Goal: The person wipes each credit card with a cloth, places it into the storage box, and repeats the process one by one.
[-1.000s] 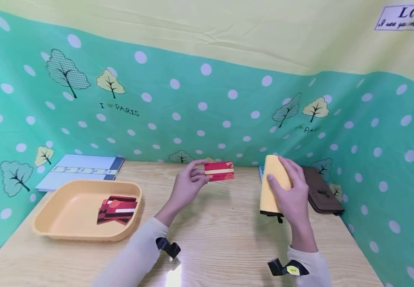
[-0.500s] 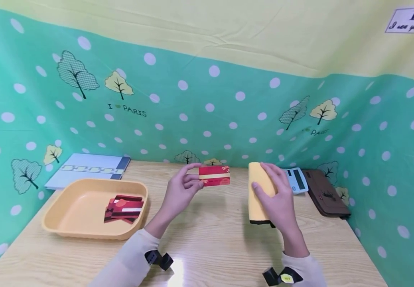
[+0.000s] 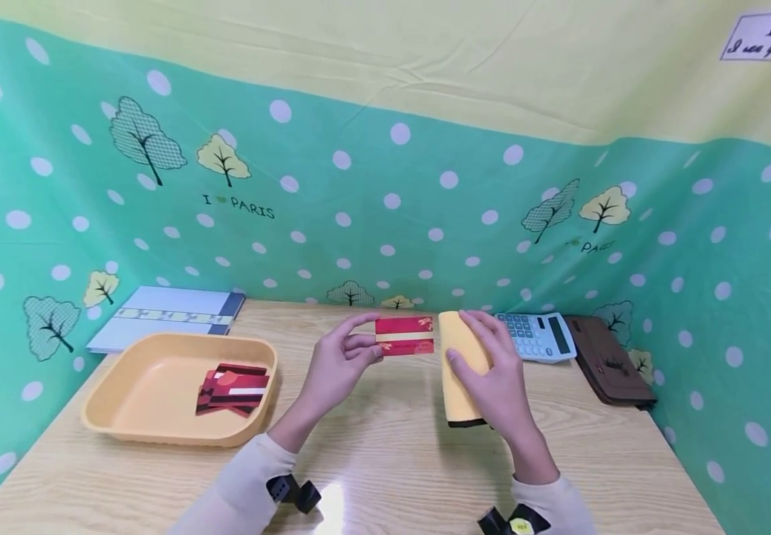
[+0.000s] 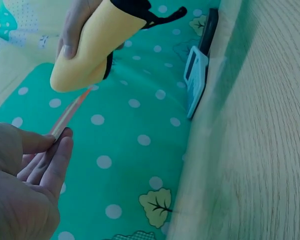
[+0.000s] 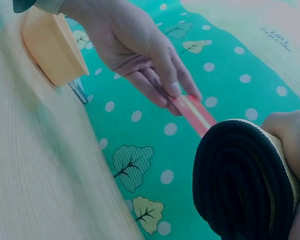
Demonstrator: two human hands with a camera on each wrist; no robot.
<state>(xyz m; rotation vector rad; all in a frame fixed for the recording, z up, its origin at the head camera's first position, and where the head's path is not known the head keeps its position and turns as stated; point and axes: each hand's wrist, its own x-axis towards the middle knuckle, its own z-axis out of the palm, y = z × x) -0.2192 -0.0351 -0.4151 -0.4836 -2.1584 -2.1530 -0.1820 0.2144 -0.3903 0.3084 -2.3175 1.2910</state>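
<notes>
In the head view my left hand (image 3: pixel 339 365) pinches a red card (image 3: pixel 404 336) with a cream stripe by its left end, above the table. My right hand (image 3: pixel 492 371) grips a rolled yellow cloth (image 3: pixel 460 368) with black edging, tilted nearly upright, just right of the card. Seen from the right wrist, the end of the rolled cloth (image 5: pixel 240 180) shows dark coiled layers, and the card (image 5: pixel 194 114) points at it. From the left wrist, a black loop sticks out of the yellow cloth (image 4: pixel 90 50). Whether card and cloth touch I cannot tell.
A yellow tray (image 3: pixel 138 405) with several red cards (image 3: pixel 235 388) stands at the left. Behind it lies a light blue folder or book (image 3: pixel 165 316). At the back right are a blue calculator (image 3: pixel 538 338) and a brown zip case (image 3: pixel 609 364). Patterned fabric encloses the table.
My right hand has carried the rolled cloth left and a little down, toward the card, uncovering the calculator. My left hand keeps its hold on the card, only slightly shifted. The head view has turned slightly.
</notes>
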